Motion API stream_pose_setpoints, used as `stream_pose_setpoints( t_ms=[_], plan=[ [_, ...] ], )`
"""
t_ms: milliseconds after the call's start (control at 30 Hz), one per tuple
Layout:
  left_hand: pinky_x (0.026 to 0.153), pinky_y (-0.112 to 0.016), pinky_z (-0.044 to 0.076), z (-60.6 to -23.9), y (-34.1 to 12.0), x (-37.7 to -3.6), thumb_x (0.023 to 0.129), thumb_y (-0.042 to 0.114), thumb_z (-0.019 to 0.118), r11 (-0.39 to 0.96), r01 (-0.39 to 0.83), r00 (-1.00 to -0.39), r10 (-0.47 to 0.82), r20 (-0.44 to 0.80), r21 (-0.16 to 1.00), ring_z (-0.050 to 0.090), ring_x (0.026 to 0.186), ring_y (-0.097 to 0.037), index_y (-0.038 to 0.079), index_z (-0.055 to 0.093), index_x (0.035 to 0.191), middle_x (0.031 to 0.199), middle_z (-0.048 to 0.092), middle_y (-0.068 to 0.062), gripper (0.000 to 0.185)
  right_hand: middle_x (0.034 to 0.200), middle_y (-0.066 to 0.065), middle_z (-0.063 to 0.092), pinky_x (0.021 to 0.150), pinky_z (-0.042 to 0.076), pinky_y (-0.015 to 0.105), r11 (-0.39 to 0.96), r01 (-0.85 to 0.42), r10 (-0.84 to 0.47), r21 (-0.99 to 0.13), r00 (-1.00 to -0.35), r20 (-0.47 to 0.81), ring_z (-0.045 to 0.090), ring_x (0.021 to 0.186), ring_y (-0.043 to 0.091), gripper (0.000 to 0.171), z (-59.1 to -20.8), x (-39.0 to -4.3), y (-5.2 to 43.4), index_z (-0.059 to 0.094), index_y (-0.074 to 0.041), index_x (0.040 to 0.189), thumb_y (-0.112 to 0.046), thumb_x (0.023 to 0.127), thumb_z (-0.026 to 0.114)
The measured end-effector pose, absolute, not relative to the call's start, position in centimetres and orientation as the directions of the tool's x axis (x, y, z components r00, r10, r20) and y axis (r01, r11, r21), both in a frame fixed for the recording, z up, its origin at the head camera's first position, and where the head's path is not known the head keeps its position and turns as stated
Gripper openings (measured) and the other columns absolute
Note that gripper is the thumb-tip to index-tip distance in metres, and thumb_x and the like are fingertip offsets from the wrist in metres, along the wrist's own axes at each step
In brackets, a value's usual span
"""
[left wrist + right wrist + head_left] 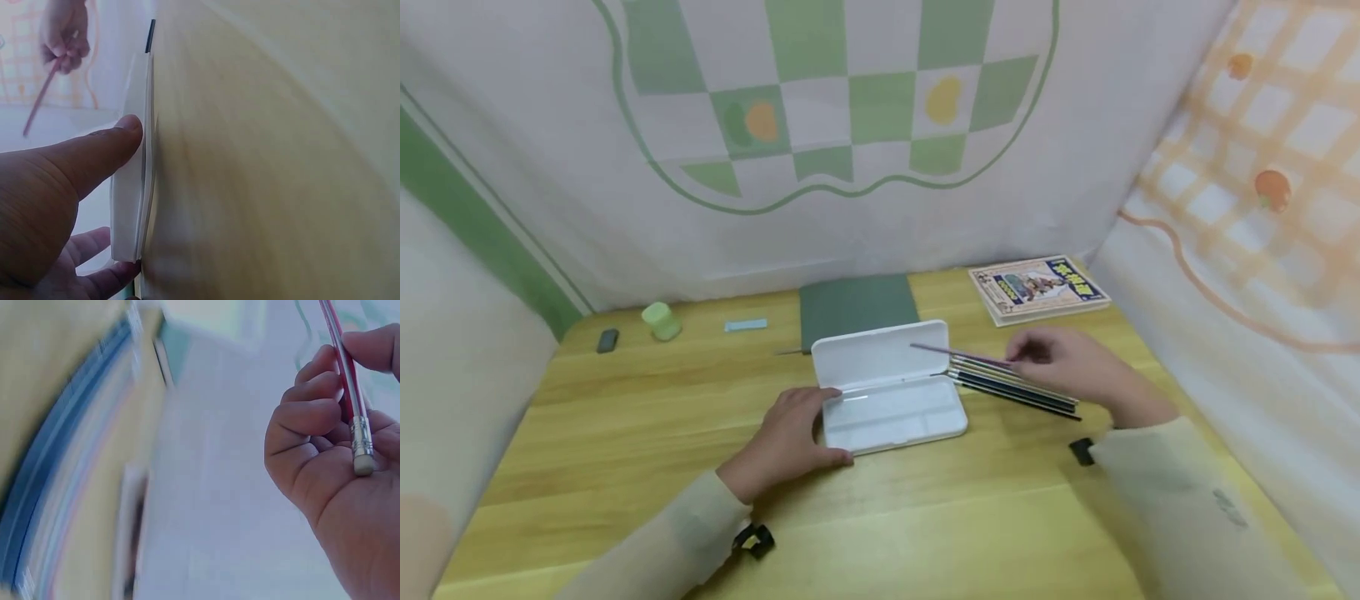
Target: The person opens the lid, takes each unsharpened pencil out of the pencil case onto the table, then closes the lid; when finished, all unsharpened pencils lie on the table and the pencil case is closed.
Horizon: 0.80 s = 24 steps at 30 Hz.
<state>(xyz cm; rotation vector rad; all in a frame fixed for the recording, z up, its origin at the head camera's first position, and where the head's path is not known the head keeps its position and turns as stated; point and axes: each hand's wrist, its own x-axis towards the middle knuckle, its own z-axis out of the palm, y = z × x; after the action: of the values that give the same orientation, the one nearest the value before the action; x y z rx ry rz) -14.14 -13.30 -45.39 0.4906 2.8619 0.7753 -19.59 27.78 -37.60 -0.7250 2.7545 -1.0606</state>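
Note:
A white pencil case (895, 417) lies on the table with its lid (880, 354) raised; its tray looks bare. My left hand (793, 433) grips the case's left end, thumb at the front corner and fingers at the back. Over the table to the right, my right hand (1060, 362) pinches a red pencil (350, 381) between thumb and fingers. The pencil's white eraser end (363, 464) points toward the palm, while its other end reaches over the case in the head view. Beneath it, several pencils (1015, 393) lie side by side, touching or close to the case's right edge.
Behind the case lies a dark green flat sheet or book (857, 304). An illustrated book (1037, 289) is at the back right. Toward the back left are a light blue strip (746, 325), a green container (662, 321) and a small dark block (607, 340). Fabric walls border the table.

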Motion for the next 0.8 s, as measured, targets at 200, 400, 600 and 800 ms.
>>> stream_pose_setpoints(
  t_ms=[200, 400, 600, 800],
  plan=[
    [0.119, -0.054, 0.031, -45.4, -13.2, -14.1, 0.074, 0.058, 0.090, 0.823, 0.266, -0.938, 0.342, -0.064, 0.501, 0.038, 0.145, -0.034, 0.016, 0.050, 0.153, 0.153, 0.051, -0.007, 0.098, 0.098, 0.010, 0.070, 0.075, 0.055, 0.019, 0.656, -0.325, -0.366, -0.681, -0.926, 0.089, 0.063, 0.085, 0.007, 0.009, -38.1, -20.8, 33.0, 0.069, 0.000, 0.103, -0.003, 0.095, 0.068],
    [0.119, -0.055, 0.031, -45.8, -13.1, -14.4, 0.075, 0.059, 0.089, 0.811, 0.290, -0.930, 0.364, -0.050, 0.508, 0.039, 0.144, -0.034, 0.016, 0.050, 0.153, 0.153, 0.051, -0.007, 0.097, 0.094, 0.005, 0.072, 0.073, 0.054, 0.021, 0.738, -0.302, -0.368, -0.603, -0.930, 0.015, 0.062, 0.083, 0.007, 0.009, -41.4, -23.3, 36.0, 0.071, -0.001, 0.100, -0.005, 0.092, 0.071],
    [0.119, -0.055, 0.030, -46.0, -13.2, -14.4, 0.074, 0.060, 0.088, 0.814, 0.276, -0.934, 0.353, -0.057, 0.511, 0.037, 0.145, -0.034, 0.018, 0.049, 0.154, 0.154, 0.050, -0.007, 0.098, 0.091, -0.003, 0.070, 0.078, 0.054, 0.031, 0.799, -0.301, -0.401, -0.521, -0.912, -0.088, 0.063, 0.085, 0.014, 0.010, -43.7, -24.8, 35.8, 0.072, -0.010, 0.098, -0.011, 0.089, 0.073],
    [0.119, -0.057, 0.030, -45.6, -13.4, -14.3, 0.075, 0.058, 0.088, 0.815, 0.279, -0.933, 0.355, -0.057, 0.508, 0.037, 0.145, -0.035, 0.017, 0.049, 0.154, 0.154, 0.050, -0.008, 0.098, 0.093, -0.004, 0.070, 0.082, 0.055, 0.038, 0.800, -0.324, -0.454, -0.505, -0.877, -0.158, 0.063, 0.087, 0.014, 0.009, -44.3, -25.5, 34.5, 0.072, -0.012, 0.098, -0.013, 0.090, 0.075]
  ],
)
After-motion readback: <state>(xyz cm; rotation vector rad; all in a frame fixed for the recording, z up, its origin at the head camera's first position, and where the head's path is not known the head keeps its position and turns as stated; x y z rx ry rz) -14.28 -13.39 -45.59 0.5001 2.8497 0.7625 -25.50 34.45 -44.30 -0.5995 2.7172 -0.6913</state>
